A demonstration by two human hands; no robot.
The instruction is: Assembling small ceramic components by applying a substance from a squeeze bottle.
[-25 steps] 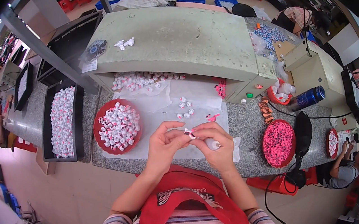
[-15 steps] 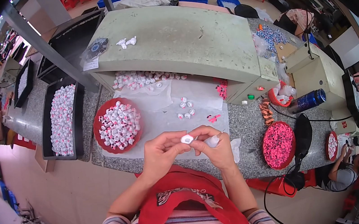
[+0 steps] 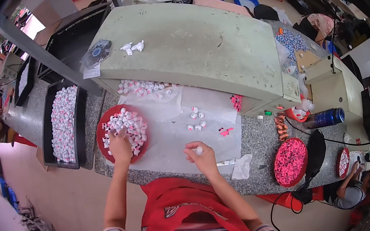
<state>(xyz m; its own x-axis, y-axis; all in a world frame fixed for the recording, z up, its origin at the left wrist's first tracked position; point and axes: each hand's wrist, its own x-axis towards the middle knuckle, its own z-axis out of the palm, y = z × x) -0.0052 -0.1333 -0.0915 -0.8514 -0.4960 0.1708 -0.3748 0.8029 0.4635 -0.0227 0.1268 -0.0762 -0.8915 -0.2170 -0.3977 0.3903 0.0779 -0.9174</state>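
My left hand (image 3: 121,146) is over the red bowl (image 3: 144,151) at the left of the work surface, its fingers spread and touching the heap of small white-and-pink pieces (image 3: 132,126). Whether a piece is between the fingertips is hard to see. In front of my apron, my right hand (image 3: 206,160) has curled fingers around a small whitish piece (image 3: 199,151). Beyond it, several loose white pieces (image 3: 196,115) lie on the white sheet (image 3: 166,148), with a few pink bits (image 3: 226,131) to their right.
A pale green metal cover (image 3: 189,40) spans the back, more white pieces (image 3: 144,86) under its edge. At left stands a black tray (image 3: 45,134) full of white pieces. Rightward are a bowl of pink parts (image 3: 290,161), a blue bottle (image 3: 325,116) and a cable (image 3: 309,133).
My hands have parted. The left went leftward to the bowl; the right lowered slightly, keeping its whitish piece. The white piece pinched between both hands no longer shows there.
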